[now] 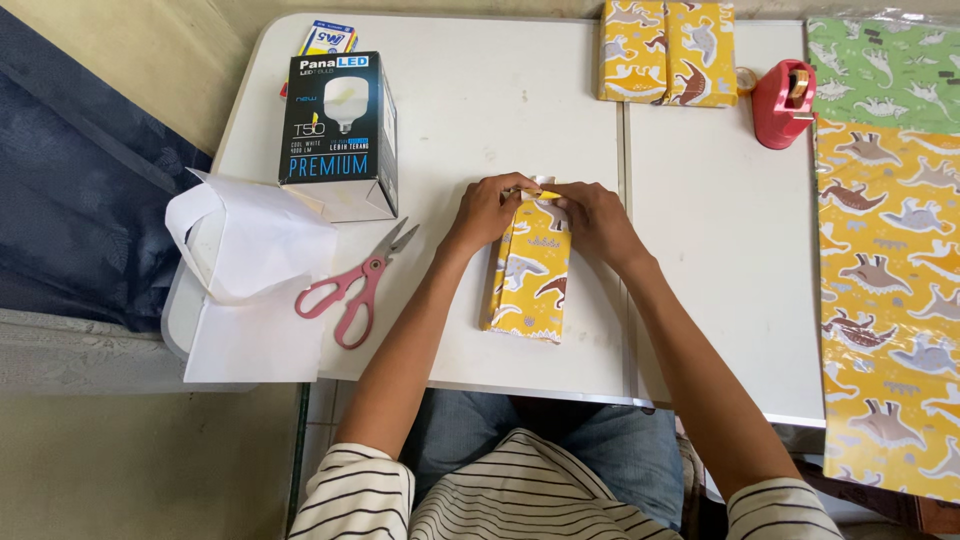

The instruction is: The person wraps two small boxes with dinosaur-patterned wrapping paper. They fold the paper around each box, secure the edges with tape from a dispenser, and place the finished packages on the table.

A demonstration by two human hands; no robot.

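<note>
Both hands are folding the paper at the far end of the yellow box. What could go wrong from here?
The fold may spring open: both hands, left and right, pinch the box end, while the tape dispenser stands out of reach unless one lets go. The paper could also crease or tear at that corner.

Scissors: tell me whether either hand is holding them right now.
No: the pink-handled scissors lie alone on the table, while the left hand and right hand both press the yellow wrapped box.
</note>
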